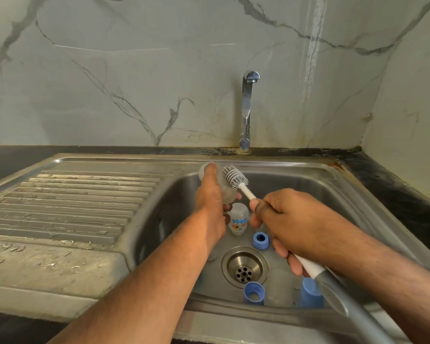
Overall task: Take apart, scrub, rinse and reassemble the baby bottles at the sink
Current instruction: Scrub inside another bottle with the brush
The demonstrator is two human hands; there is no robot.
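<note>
Clear plastic bottle [217,187] is gripped in the left hand [210,203], held up over the sink [296,194], long axis running away from the person with the far end tipped up toward the back rim. Right hand [287,225] is wrapped around the brush [233,176] handle, and the grey bristle head sits just right of the bottle, touching or nearly so (can't tell which end is the mouth, the hand covers it). My guess is the brush needs lining up with that axis next. Second bottle [237,218] lies below, between the hands; blue rings [260,240] sit under the right hand.
</note>
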